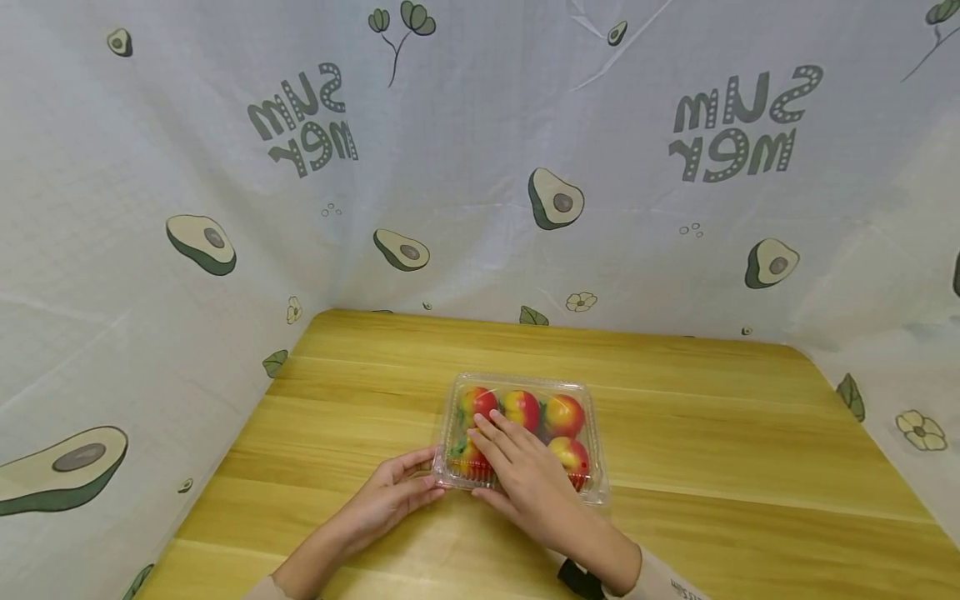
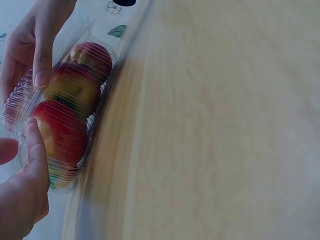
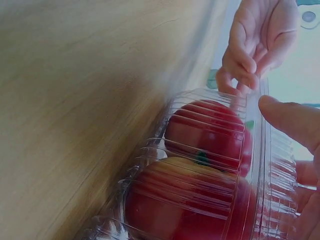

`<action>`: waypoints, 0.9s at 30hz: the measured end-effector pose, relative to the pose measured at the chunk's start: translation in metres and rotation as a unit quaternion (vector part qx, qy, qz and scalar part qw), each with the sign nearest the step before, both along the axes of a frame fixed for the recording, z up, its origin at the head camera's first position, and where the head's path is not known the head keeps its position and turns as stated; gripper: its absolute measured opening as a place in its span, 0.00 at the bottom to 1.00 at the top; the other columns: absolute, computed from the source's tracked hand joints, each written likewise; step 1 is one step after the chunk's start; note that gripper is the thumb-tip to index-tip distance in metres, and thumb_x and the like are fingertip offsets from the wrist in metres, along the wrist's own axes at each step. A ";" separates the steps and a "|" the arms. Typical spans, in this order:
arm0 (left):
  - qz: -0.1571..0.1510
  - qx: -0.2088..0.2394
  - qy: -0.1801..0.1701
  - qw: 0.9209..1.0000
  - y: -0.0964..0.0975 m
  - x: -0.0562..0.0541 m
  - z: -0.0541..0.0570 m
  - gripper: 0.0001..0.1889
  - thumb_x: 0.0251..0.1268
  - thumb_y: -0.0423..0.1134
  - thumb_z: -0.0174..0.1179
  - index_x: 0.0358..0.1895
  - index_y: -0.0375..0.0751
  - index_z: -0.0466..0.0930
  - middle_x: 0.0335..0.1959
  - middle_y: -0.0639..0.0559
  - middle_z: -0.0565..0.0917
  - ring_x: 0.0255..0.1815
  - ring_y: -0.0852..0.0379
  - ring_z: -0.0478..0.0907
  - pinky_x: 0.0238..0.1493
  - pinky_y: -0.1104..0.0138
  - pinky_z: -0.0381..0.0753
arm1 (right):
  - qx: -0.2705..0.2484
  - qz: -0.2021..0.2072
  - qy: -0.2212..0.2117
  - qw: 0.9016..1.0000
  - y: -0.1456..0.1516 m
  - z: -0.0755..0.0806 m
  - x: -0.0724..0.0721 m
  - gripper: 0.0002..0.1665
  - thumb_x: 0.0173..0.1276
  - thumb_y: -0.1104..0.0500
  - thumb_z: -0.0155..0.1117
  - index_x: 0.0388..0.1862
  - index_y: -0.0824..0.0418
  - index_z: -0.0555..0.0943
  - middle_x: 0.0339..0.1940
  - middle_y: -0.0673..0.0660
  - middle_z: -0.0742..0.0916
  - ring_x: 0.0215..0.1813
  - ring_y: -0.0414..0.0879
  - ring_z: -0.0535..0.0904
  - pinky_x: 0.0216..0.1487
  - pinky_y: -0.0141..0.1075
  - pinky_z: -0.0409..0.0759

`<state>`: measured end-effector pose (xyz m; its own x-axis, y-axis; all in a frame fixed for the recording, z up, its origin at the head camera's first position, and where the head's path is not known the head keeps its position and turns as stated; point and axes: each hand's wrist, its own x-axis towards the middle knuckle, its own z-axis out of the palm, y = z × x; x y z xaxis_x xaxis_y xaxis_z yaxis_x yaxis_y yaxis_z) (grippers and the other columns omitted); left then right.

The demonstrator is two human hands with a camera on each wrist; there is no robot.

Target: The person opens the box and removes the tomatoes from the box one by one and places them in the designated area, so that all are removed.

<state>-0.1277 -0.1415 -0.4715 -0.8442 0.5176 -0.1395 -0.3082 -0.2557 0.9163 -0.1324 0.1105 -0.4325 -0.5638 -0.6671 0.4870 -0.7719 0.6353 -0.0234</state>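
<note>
A clear plastic clamshell box (image 1: pixel 555 387) stands on the table with its lid down. Several red-and-yellow fruits (image 1: pixel 564 415) with bits of green leaf, like peaches or nectarines, show through it. My left hand (image 1: pixel 386 500) holds the box's near left corner, thumb at the front side and fingers at the left edge. Across the lid lies my right hand (image 1: pixel 528 483), its fingers fairly straight and its thumb at the front rim; it hides part of the fruit. In the right wrist view, the right thumb (image 3: pixel 287 120) touches the rim near the left hand (image 3: pixel 260 45).
The wood-grain table (image 1: pixel 712 417) extends around the box on all sides. A white cloth (image 1: pixel 465 167) printed with avocados and lettering hangs behind it and along both sides. A black strap (image 1: pixel 579 579) sits at the right wrist.
</note>
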 end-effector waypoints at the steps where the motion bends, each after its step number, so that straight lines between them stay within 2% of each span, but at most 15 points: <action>1: 0.001 -0.001 -0.002 1.000 0.000 0.000 0.000 0.33 0.75 0.27 0.51 0.74 0.17 0.45 0.64 0.31 0.65 0.57 0.50 0.77 0.64 0.61 0.73 | 0.000 0.001 0.001 1.000 0.000 0.000 0.000 0.41 0.61 0.45 0.75 0.67 0.66 0.75 0.70 0.62 0.75 0.72 0.59 0.68 0.68 0.50 0.70; 11: 0.011 0.010 -0.016 1.000 0.000 0.000 -0.002 0.32 0.74 0.26 0.52 0.73 0.18 0.48 0.57 0.39 0.73 0.55 0.52 0.78 0.64 0.61 0.74 | 0.002 0.006 -0.006 1.000 -0.001 -0.002 0.001 0.39 0.63 0.47 0.74 0.68 0.64 0.75 0.70 0.62 0.75 0.72 0.58 0.68 0.69 0.49 0.68; 21: 0.008 0.019 -0.002 1.000 0.001 -0.001 -0.004 0.31 0.74 0.26 0.52 0.71 0.16 0.47 0.55 0.40 0.74 0.55 0.53 0.78 0.63 0.61 0.74 | 0.011 -0.002 -0.024 1.000 -0.002 0.000 0.001 0.38 0.62 0.47 0.74 0.68 0.59 0.76 0.70 0.62 0.75 0.72 0.57 0.67 0.69 0.50 0.68; 27: 0.010 0.017 -0.004 1.000 0.001 0.000 -0.005 0.30 0.74 0.25 0.52 0.71 0.16 0.48 0.54 0.40 0.76 0.53 0.53 0.79 0.62 0.62 0.76 | 0.010 0.001 -0.020 1.000 -0.003 0.000 0.001 0.39 0.59 0.47 0.77 0.67 0.58 0.77 0.69 0.62 0.76 0.71 0.57 0.69 0.68 0.50 0.69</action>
